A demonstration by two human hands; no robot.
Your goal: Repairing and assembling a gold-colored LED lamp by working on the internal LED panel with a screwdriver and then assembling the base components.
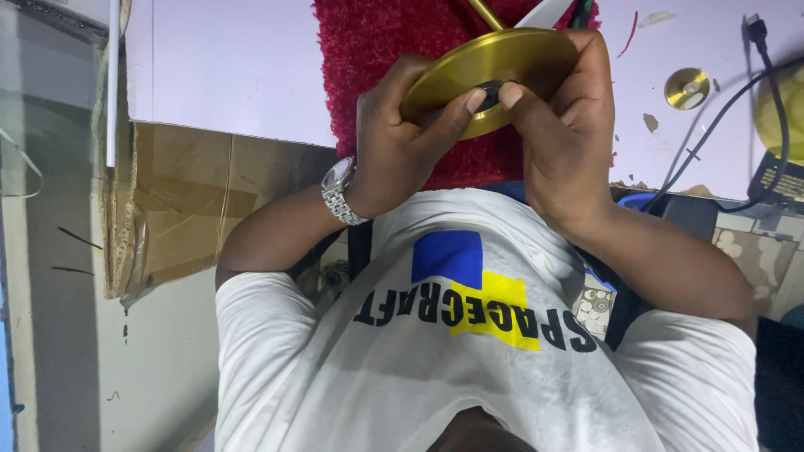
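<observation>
Left hand (402,142) and right hand (557,125) grip brass disc (494,71).

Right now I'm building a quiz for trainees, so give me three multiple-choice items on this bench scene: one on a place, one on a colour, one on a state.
1. Where does the small brass round lie?
A in a drawer
B on the white sheet, right of the hands
C on a chair

2. What colour is the fuzzy cloth behind the big brass disc?
A red
B green
C grey

3. How is the big brass disc held?
A lying flat, untouched
B by one hand alone
C by the left hand and right hand together

Answers:
1. B, it sits on white near a black cable.
2. A, red pile shows around the disc.
3. C, both thumbs press the black piece at its centre.
</observation>
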